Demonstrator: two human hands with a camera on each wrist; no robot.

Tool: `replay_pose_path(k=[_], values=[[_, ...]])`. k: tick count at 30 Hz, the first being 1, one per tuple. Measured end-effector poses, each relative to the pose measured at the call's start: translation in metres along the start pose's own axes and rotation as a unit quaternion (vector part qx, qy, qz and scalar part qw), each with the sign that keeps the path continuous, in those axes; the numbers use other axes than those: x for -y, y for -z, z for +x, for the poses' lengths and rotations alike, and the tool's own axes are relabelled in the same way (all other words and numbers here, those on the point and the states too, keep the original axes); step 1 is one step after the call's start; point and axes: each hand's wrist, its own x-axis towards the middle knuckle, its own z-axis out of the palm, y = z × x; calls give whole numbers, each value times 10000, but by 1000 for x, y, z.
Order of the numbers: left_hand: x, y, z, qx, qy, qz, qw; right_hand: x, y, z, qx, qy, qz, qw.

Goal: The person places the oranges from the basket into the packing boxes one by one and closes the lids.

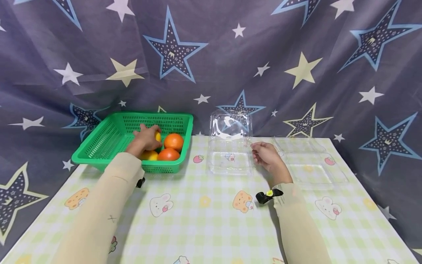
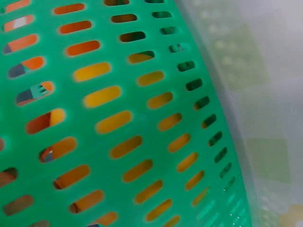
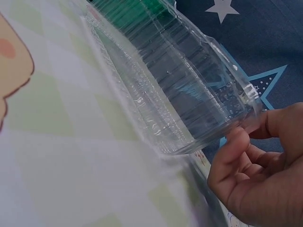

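Observation:
My left hand [image 1: 144,139] reaches down into the green plastic basket [image 1: 161,169] and grips a yellow fruit [image 1: 158,137], mostly covered by the fingers. Close by in the basket are two orange round fruits [image 1: 174,142] and another yellow fruit [image 1: 150,155]. The left wrist view shows only the slotted basket wall [image 2: 118,156], with yellow and orange behind it. At the right rim of a clear plastic clamshell box [image 1: 230,161], my right hand [image 1: 265,155] pinches the edge between thumb and fingers. Its lid [image 1: 230,125] stands raised at the back.
A second clear plastic box [image 1: 314,172] lies opened out to the right of my right hand. The checked tablecloth [image 1: 204,227] covers the table, and a star-patterned curtain [image 1: 211,66] hangs right behind its back edge.

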Motion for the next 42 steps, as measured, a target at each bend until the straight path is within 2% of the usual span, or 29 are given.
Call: replay_pose_path(k=[10,18,25,34,42], values=[[-13,12,-3,-669,-337,-6,9972,3,-2,0,-30,19,-30,10000],[-33,21,-15,-711,-549,-26,9960,2,-3,1,-40,24,-46,10000],[-53,24,-24,-922,-942,-188,9911,1,-3,0,-30,-29,66,10000],[-95,14,-33,-1431,-1482,-182,9784,3,-3,-2,-44,-8,145,9999],[-125,1,-41,-1487,-1815,-146,9720,3,-3,-2,-38,-5,185,9998]])
